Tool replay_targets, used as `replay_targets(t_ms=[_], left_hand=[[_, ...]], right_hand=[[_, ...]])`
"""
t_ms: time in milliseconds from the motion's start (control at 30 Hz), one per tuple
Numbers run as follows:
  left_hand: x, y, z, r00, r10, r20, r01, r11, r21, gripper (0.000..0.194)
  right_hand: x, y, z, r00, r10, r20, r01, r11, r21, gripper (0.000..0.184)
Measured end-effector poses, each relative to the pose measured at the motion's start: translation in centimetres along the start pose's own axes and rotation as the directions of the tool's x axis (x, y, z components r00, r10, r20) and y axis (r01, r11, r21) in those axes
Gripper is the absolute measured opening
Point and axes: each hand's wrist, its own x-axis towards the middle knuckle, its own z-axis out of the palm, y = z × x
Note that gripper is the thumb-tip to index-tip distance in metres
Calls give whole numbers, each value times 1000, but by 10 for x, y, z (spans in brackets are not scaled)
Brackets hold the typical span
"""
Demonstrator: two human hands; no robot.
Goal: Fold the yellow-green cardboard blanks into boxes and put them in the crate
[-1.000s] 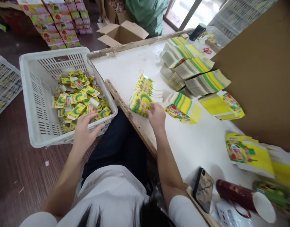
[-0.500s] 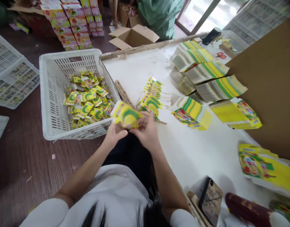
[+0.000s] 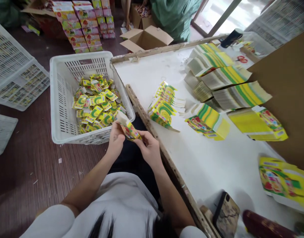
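Observation:
A small yellow-green printed carton [image 3: 129,129] is held between my two hands over my lap, tilted, its white end flap raised at the upper left. My left hand [image 3: 116,137] grips the flap end. With thumb and fingers, my right hand [image 3: 149,145] pinches the lower right end. Just beyond the left hand stands a white plastic basket [image 3: 55,99] with many small yellow cartons [image 3: 95,112] inside. On the white table [image 3: 191,162], right of my hands, lies a fanned stack of flat yellow cartons [image 3: 163,105].
More carton stacks [image 3: 208,120] line the table's right side, by a brown cardboard panel [image 3: 285,82]. A phone [image 3: 226,215] and a dark red cylinder [image 3: 266,224] lie near. Red scissors [image 3: 242,59] sit farther back. An open cardboard box [image 3: 149,39] stands beyond the table's wooden edge.
The carton has turned from showing its broad yellow face to a narrower, tilted view with a white flap up. Both hands have shifted round it. The whole view has moved slightly.

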Motion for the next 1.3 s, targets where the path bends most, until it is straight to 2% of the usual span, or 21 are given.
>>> replay_targets(t_ms=[133,233,300,333,367,400,467,533,567,633,700,733,767,800,867,933,1100,1167,1233,1300], left_hand=[[1,-2,-9,998,-30,-63,40,987,156,27],[4,16,-13,998,60,-28,-48,945,324,30],[5,38,-13,974,224,42,-218,864,454,46],[4,50,-12,945,310,102,-317,793,521,59],[3,60,-11,911,368,185,-403,701,588,72],[2,69,-9,883,369,289,-464,602,650,82],[1,78,-5,857,213,470,-514,437,739,99],[1,75,-1,842,-29,539,-493,364,790,96],[0,70,-1,839,-118,532,-465,352,812,88],[-2,60,0,841,-204,502,-418,345,840,68],[-7,51,2,845,-193,499,-417,349,839,59],[-10,48,3,833,-176,524,-440,361,822,60],[-14,46,4,812,-159,562,-474,382,793,62],[-17,45,6,785,-137,604,-511,409,756,65],[-23,43,10,739,-83,668,-569,453,686,73],[-25,43,12,726,-49,686,-593,459,661,74],[-19,47,9,771,-99,629,-557,372,742,64],[-16,48,8,784,-159,600,-513,378,770,66],[-14,46,6,791,-219,571,-455,415,788,68],[-12,41,5,804,-233,547,-403,462,790,74]], right_hand=[[3,0,-10,999,-31,-27,31,999,-21,6],[7,-1,-19,979,-176,-105,155,971,-184,10],[10,-3,-28,927,-340,-162,251,878,-408,16],[11,-5,-33,893,-421,-161,283,802,-526,19],[11,-7,-36,863,-489,-128,313,716,-624,21],[11,-9,-38,841,-537,-65,350,631,-693,24],[7,-14,-37,813,-570,120,464,509,-725,29],[1,-19,-33,783,-575,237,558,482,-676,31],[-2,-20,-30,780,-584,225,566,505,-651,31],[-7,-20,-26,814,-579,43,485,637,-600,45],[-10,-17,-24,879,-442,-177,337,840,-424,67],[-10,-15,-23,923,-320,-213,258,926,-275,72],[-10,-14,-22,966,-184,-183,166,980,-112,72],[-10,-13,-21,994,-54,-99,58,997,41,70],[-8,-11,-19,987,133,94,-153,955,254,64],[-7,-10,-16,963,217,163,-261,902,344,59],[-6,1,-14,964,224,143,-262,883,389,70],[-8,2,-13,978,152,146,-195,914,357,73],[-12,0,-13,988,3,153,-33,981,190,69],[-14,-4,-13,973,-128,191,148,984,-94,54]])
